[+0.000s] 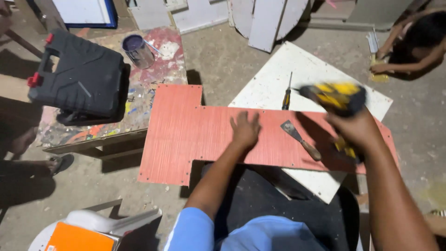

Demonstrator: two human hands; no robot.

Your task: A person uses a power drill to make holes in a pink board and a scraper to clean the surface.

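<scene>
- The left hand (245, 131) lay flat, palm down, on the red panel (186, 135), its fingers spread apart and closed on nothing.
- The right hand (355, 130) was wrapped tight around the grip of a yellow and black power drill (335, 96), which showed blurred just above the panel's right part.
- A putty knife (299, 139) with a wooden handle lay on the panel between the two hands, its blade pointing up and left.
- A screwdriver (288, 95) with a yellow and black handle lay on the white board (274, 79) just beyond the panel's far edge.
- The red panel rested across the white board and reached left toward a paint-stained bench (153, 74).
- On that bench sat a black tool case (76, 74) with red latches, and near it a metal can (137, 50).
- Another person's arm (395, 65) reached to the floor at the far right, well apart from the panel.
- A white plastic chair (109, 223) with an orange box (74, 238) on it stood at the lower left.
</scene>
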